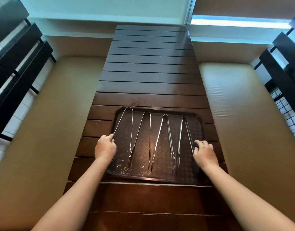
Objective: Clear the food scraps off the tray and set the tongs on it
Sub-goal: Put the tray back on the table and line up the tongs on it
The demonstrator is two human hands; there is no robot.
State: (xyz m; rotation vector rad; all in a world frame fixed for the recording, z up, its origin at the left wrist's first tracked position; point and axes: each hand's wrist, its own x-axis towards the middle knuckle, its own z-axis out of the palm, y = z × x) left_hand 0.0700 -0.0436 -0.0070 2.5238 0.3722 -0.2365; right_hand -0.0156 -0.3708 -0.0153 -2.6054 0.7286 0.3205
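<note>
So this looks pretty close to done. The dark tray sits on the slatted wooden table right in front of the person, and four pairs of metal tongs are lying on it side by side, bends pointing to 12 o'clock and tips toward 6.

Running from 9 o'clock to 3 o'clock: the first tongs, the second tongs, the third tongs and the fourth tongs. The first pair is splayed wide, and its outer arm reaches out to the tray's 9 o'clock rim.

The left hand is at that rim with its fingers curled, pinching the tip of that outer arm. The right hand is at the 3 o'clock side, fingers bent onto the outer arm of the fourth pair. It seems to be gripping it, but I can't say for sure that it's more than a touch.

As for the scraps: there are still little pale flecks on the tray floor around 6 to 7 o'clock, so I'd say the clearing wasn't spotless. What's left is probably just straightening those two outer pairs, letting go, and maybe brushing off the crumbs.
</note>
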